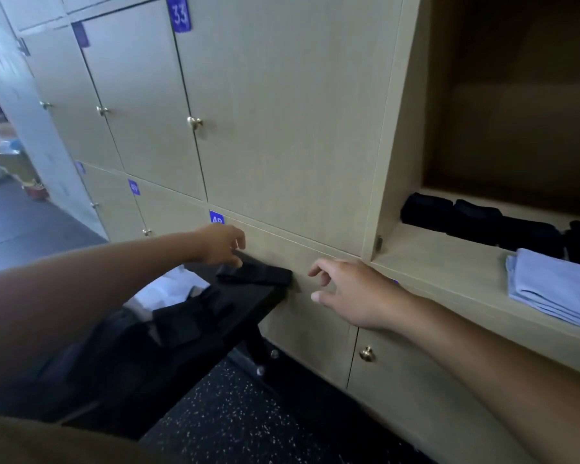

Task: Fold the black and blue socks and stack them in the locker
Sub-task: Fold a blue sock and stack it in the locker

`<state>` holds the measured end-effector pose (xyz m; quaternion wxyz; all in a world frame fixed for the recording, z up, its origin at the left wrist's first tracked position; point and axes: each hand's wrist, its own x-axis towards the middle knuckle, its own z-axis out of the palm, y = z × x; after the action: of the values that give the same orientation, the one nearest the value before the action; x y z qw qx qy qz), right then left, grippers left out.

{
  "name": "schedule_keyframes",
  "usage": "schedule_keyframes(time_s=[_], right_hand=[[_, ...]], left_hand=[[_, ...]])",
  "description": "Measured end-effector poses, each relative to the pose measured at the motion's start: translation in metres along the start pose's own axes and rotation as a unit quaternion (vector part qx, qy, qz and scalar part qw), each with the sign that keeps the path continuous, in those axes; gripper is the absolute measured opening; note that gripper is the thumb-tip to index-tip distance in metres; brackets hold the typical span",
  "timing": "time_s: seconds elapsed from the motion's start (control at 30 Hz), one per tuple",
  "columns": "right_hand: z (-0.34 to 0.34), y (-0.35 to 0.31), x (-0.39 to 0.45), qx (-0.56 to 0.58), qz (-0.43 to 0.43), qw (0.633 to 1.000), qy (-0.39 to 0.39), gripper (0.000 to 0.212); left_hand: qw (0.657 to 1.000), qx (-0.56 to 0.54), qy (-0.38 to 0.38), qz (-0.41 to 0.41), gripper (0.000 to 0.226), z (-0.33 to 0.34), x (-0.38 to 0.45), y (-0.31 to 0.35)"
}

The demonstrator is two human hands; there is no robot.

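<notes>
A black sock (257,274) lies flat at the far end of a black bench (215,333). My left hand (220,244) hovers over its left end, fingers spread, thumb touching or just above the sock. My right hand (349,293) is open in the air to the right of the sock, holding nothing. In the open locker (449,266) at the right, several folded black socks (476,217) sit in a row at the back, and a stack of folded blue socks (556,286) lies nearer the front.
A heap of black socks (188,316) and white cloth (168,289) lies on the bench nearer me. Shut locker doors with brass knobs (366,353) fill the wall. Dark speckled floor (235,416) runs below the bench.
</notes>
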<state>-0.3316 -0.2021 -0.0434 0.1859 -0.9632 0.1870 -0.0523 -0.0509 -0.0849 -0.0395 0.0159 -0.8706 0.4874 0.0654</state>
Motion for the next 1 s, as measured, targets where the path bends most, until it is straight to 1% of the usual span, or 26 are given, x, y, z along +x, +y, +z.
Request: schedule_keyframes(time_s=[0.1, 0.17, 0.23, 0.33, 0.5, 0.63, 0.73, 0.83, 0.93, 1.0], right_hand=[[0.006, 0.002, 0.002, 0.001, 0.000, 1.000, -0.019, 0.034], [0.008, 0.005, 0.003, 0.010, 0.008, 1.000, -0.026, 0.033], [0.008, 0.008, 0.004, 0.016, 0.013, 0.999, -0.029, 0.032], [0.009, 0.012, 0.007, 0.016, 0.021, 0.999, -0.037, 0.030], [0.010, 0.022, 0.012, 0.023, 0.038, 0.998, -0.038, 0.028], [0.010, 0.024, 0.017, 0.028, 0.040, 0.998, -0.035, 0.029], [0.010, 0.023, 0.019, 0.024, 0.040, 0.998, -0.036, 0.028], [0.011, 0.021, 0.017, 0.024, 0.040, 0.998, -0.034, 0.028], [0.009, 0.020, 0.014, 0.025, 0.042, 0.998, -0.031, 0.028], [0.008, 0.020, 0.012, 0.052, 0.048, 0.997, -0.027, 0.027]], left_hand=[[0.999, 0.019, -0.048, 0.012, 0.060, 0.016, 0.014, 0.005], [0.997, 0.026, -0.075, 0.023, 0.060, 0.022, 0.021, 0.006], [0.995, 0.027, -0.089, 0.029, 0.054, 0.026, 0.027, 0.007], [0.995, 0.023, -0.094, 0.027, 0.051, 0.032, 0.035, 0.001], [0.995, 0.037, -0.092, 0.024, 0.056, 0.041, 0.046, -0.007], [0.995, 0.061, -0.072, 0.027, 0.060, 0.048, 0.055, -0.004], [0.994, 0.073, -0.075, 0.029, 0.055, 0.049, 0.057, -0.001], [0.994, 0.070, -0.072, 0.038, 0.043, 0.046, 0.054, 0.002], [0.995, 0.047, -0.073, 0.045, 0.034, 0.038, 0.047, 0.005], [0.997, 0.021, -0.064, 0.047, 0.023, 0.028, 0.039, 0.010]])
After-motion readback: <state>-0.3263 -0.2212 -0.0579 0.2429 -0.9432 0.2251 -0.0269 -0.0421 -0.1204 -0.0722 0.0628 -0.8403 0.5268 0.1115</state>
